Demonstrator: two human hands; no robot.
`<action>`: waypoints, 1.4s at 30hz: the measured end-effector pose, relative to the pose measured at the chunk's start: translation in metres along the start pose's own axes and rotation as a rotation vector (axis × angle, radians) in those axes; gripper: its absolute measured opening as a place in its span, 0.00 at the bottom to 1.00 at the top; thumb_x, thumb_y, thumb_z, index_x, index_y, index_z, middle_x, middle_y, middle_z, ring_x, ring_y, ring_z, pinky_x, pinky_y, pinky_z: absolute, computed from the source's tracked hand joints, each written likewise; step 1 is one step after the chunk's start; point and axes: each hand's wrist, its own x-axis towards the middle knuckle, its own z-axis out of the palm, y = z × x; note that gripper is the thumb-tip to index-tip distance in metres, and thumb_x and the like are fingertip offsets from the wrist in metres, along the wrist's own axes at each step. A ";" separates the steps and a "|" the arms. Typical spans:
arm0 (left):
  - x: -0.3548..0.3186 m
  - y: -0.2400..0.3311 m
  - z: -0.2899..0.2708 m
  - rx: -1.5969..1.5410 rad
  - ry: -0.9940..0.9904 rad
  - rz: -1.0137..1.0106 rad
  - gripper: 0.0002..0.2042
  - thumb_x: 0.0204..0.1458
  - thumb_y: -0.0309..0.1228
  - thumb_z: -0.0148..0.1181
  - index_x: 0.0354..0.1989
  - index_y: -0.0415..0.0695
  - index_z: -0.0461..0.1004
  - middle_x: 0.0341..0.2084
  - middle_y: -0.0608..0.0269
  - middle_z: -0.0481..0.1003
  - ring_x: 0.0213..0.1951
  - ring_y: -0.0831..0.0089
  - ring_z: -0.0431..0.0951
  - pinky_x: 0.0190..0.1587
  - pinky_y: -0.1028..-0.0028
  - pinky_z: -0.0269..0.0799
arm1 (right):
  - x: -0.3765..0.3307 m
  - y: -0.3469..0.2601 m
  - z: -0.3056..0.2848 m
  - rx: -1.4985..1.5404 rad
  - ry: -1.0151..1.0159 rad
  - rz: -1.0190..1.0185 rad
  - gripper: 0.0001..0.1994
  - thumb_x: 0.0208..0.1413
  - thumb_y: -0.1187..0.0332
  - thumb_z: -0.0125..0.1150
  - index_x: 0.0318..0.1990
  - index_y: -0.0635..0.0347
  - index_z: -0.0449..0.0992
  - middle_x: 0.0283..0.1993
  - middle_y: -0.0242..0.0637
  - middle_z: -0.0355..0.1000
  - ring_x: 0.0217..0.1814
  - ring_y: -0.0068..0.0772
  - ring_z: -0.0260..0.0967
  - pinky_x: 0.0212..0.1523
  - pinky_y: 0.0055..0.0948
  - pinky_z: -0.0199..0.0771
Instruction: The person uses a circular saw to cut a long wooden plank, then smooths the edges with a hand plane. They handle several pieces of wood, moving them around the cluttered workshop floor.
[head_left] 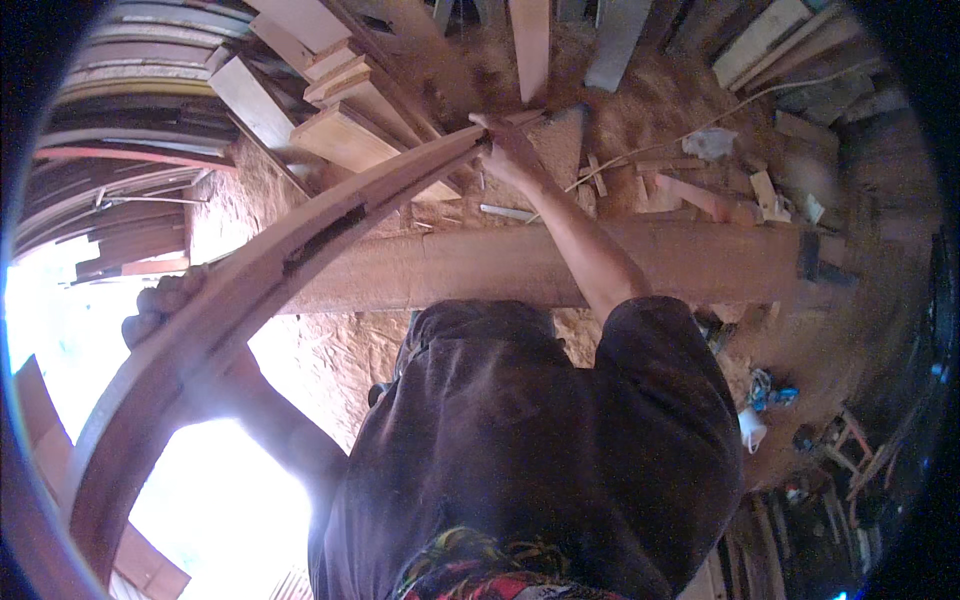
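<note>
A long reddish wooden board (300,240) with a dark slot cut into its face runs from the lower left of the view up toward the top centre, bent into a curve by the lens. The right hand (505,150) is closed around its far tip, fingers wrapped over the narrow end, arm stretched out above a thick beam. The left hand (165,310) grips the board lower down at the left, fingers curled over its upper edge; glare from the bright opening behind it washes out the finer detail of the grip. Under the board and across the middle lies a heavy reddish timber beam (700,262), just below the right forearm. Beside the board's far tip a stack of pale planks (340,130) leans at an angle, close enough that the tip sits right next to them. Beyond it the sawdust-covered floor (640,110) carries offcuts, a thin cord and small wood scraps (765,190), scattered to the right. At the left edge, curved strips and stacked boards (130,110) crowd the margin. Open floor shows mainly between the beam and the plank stack, and in the sawdust patch below the beam at the left.
</note>
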 end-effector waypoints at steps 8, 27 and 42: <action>0.081 0.001 0.063 -0.204 0.556 -0.012 0.51 0.49 0.76 0.49 0.70 0.43 0.61 0.64 0.48 0.65 0.65 0.55 0.67 0.70 0.51 0.62 | -0.092 -0.036 -0.061 -0.061 0.190 0.054 0.28 0.58 0.67 0.67 0.65 0.62 0.67 0.62 0.55 0.70 0.63 0.56 0.69 0.63 0.46 0.71; 0.331 -0.103 0.246 -0.015 0.184 0.256 0.34 0.66 0.58 0.48 0.61 0.35 0.68 0.49 0.58 0.75 0.53 0.69 0.72 0.58 0.68 0.66 | -0.184 -0.033 -0.119 -0.572 0.151 0.118 0.11 0.63 0.62 0.57 0.35 0.59 0.81 0.40 0.39 0.77 0.47 0.43 0.75 0.56 0.47 0.64; 0.505 -0.225 0.283 0.194 -0.046 -0.060 0.39 0.61 0.62 0.52 0.65 0.37 0.65 0.57 0.52 0.72 0.59 0.63 0.72 0.59 0.65 0.69 | -0.178 -0.039 -0.120 -0.528 0.120 0.175 0.12 0.63 0.61 0.56 0.35 0.59 0.80 0.40 0.39 0.77 0.48 0.43 0.73 0.54 0.48 0.62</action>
